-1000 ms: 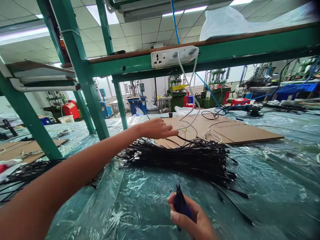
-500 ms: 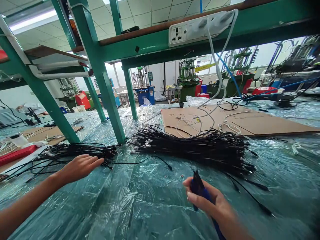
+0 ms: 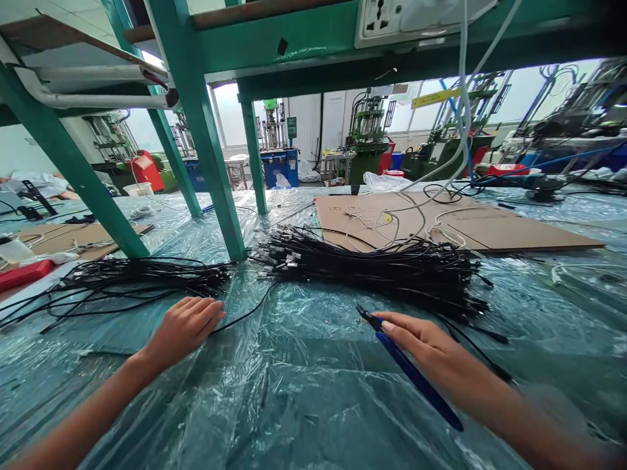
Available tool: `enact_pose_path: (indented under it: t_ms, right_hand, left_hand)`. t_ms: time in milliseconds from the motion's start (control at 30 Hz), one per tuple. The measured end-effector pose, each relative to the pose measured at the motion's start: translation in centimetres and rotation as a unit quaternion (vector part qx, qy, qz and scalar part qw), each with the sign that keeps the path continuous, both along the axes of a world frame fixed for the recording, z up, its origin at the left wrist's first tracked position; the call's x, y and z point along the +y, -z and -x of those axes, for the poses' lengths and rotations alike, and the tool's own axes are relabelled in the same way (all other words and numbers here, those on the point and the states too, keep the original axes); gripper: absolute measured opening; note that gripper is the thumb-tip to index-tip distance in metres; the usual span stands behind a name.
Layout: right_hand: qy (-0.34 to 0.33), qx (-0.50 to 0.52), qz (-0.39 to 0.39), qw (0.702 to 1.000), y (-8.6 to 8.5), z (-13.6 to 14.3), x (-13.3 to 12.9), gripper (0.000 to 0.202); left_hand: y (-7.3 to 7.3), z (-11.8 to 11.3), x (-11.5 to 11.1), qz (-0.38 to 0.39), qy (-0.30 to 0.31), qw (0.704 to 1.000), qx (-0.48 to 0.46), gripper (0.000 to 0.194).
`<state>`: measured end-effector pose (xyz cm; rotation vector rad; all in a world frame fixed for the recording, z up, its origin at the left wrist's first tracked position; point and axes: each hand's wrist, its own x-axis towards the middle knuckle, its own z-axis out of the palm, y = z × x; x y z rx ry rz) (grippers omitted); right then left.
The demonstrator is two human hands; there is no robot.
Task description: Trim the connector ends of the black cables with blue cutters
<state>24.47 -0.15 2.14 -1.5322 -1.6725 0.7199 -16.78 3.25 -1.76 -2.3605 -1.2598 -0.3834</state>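
My left hand (image 3: 189, 324) is closed around a thin black cable (image 3: 249, 313) in front of the smaller cable pile (image 3: 147, 277). From that hand the cable curves up toward the large bundle. Blue-handled cutters (image 3: 421, 378) are in my right hand (image 3: 421, 336), their dark jaws pointing up and left over the plastic-covered table (image 3: 313, 405). Behind the cutters lies the large bundle of black cables (image 3: 372, 271), with pale connectors at its left end. Tiny scraps lie near the cutter tips.
Green posts (image 3: 215, 170) rise between the two cable piles. A flat cardboard sheet (image 3: 490, 228) lies behind the large bundle, with white cords on it. Overhead runs a green beam with a power strip (image 3: 382, 23). At the far left is a red object (image 3: 24, 274).
My left hand has moved right and closed on the cable, whose free end no longer shows. The cutters have swung to point up-left. The view has tilted downward.
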Motion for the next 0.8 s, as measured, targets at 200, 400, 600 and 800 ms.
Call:
enact_pose_path:
  t_ms: [200, 400, 600, 800]
  right_hand:
    - [-0.072, -0.276, -0.216, 0.934, 0.5, -1.3, -1.3, 0.03]
    - [-0.079, -0.421, -0.416, 0.802, 4.2, -2.2, -2.7, 0.047]
    - [-0.091, -0.473, -0.453, 0.75, 5.5, -2.5, -2.9, 0.048]
    - [-0.075, -0.473, -0.451, 0.754, 6.0, -3.0, -3.1, 0.047]
  left_hand:
    - [1.1, -4.9, 1.1, 0.002, 0.043, 0.999, -0.029, 0.016]
    - [1.9, -6.0, 1.0, -0.009, 0.062, 0.996, -0.056, 0.013]
    - [2.2, -5.8, 0.4, -0.018, 0.062, 0.995, -0.07, 0.015]
    - [2.6, -5.7, 0.5, -0.019, 0.051, 0.996, -0.075, 0.016]
